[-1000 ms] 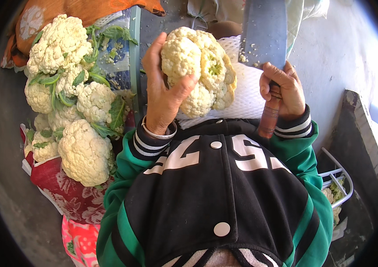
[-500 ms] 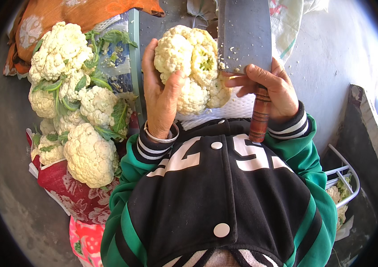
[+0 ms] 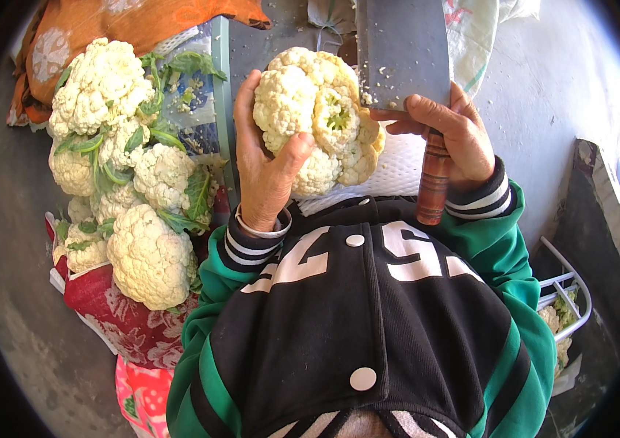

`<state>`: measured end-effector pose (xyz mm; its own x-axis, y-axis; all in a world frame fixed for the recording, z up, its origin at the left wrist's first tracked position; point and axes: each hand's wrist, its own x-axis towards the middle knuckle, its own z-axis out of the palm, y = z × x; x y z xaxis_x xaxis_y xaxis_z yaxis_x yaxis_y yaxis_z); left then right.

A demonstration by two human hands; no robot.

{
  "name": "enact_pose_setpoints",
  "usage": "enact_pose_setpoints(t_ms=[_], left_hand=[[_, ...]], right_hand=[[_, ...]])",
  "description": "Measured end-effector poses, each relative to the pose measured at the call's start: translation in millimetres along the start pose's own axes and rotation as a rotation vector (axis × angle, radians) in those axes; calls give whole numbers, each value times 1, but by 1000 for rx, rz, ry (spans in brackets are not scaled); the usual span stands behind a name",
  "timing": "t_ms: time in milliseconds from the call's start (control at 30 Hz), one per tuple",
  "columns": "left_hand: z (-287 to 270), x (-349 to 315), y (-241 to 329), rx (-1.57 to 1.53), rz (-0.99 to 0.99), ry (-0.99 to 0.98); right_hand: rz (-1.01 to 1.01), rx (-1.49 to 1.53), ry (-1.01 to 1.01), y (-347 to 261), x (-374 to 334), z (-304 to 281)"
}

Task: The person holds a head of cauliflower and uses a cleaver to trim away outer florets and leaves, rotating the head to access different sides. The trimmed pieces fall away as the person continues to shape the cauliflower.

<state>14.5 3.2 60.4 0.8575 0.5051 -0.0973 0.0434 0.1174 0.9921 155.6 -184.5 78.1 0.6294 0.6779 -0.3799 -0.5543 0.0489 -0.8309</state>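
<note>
My left hand (image 3: 270, 160) grips a pale cauliflower head (image 3: 288, 98) from its left side, thumb across the near florets. A greenish hollow shows in the middle of the cauliflower. Closed around the base of a wide cleaver (image 3: 403, 55), my right hand (image 3: 457, 135) has its thumb on the blade near the handle. The brown wooden handle (image 3: 433, 179) points toward my chest, and the blade points away from me. White crumbs stick to the blade, whose left edge is close to the cauliflower's right side; whether they touch I cannot tell.
Several cauliflower heads (image 3: 151, 259) with leaves are piled at the left on a red flowered cloth (image 3: 124, 321). An orange cloth (image 3: 135, 33) lies behind them. White foam netting (image 3: 397, 164) is under the held cauliflower. At the right stands a white-railed rack (image 3: 576, 292).
The cauliflower has turned slightly and come a little nearer to me. My right hand and the cleaver have shifted slightly right, with the handle tilting a bit.
</note>
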Motion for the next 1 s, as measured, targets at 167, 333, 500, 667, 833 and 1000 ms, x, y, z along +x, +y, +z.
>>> enact_pose_setpoints(t_ms=[167,333,500,667,833,1000], left_hand=[[0,1,-1,-15,9,22],[0,1,0,-40,-43,10],[2,1,1,-81,-55,-16],[3,1,1,-55,-37,-50],[4,-1,1,-26,-31,-59],[6,-1,1,3,-28,-34]], right_hand=[[-27,-33,4,4,5,6],[-3,11,32,6,2,6],[-13,17,28,7,2,7],[-74,-46,60,9,-2,11],[-88,-62,115,12,-3,16],[-113,6,122,13,-7,14]])
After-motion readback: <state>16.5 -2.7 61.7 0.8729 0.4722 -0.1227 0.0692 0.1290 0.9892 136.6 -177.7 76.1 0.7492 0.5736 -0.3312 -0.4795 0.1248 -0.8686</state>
